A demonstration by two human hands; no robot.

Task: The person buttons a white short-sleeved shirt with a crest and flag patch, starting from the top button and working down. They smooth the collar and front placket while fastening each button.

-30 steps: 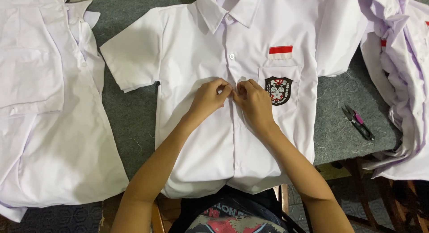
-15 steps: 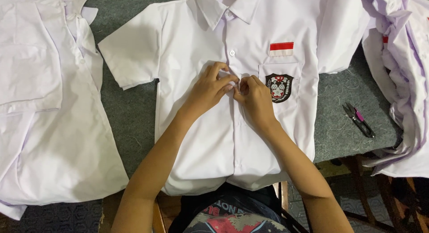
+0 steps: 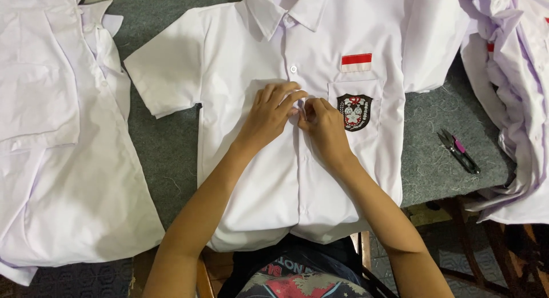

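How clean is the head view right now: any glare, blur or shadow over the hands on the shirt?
Head view: sharp, no motion blur on the left hand or right hand; even soft light, slight purple cast on the white shirt, no glare; the fingers hide the placket spot; the floor at lower right is dim.

Bright, even overhead light, faint violet cast on white fabric, soft shadows under sleeves, sharp focus, dim lower corners

Desk [image 3: 166, 149] covered in grey felt-like cloth, loose thread scraps scattered on it. Wooden frame [image 3: 457, 218] visible under the right edge. Dark patterned floor [image 3: 74, 281] at lower left. Light even and soft; no walls or windows in view.
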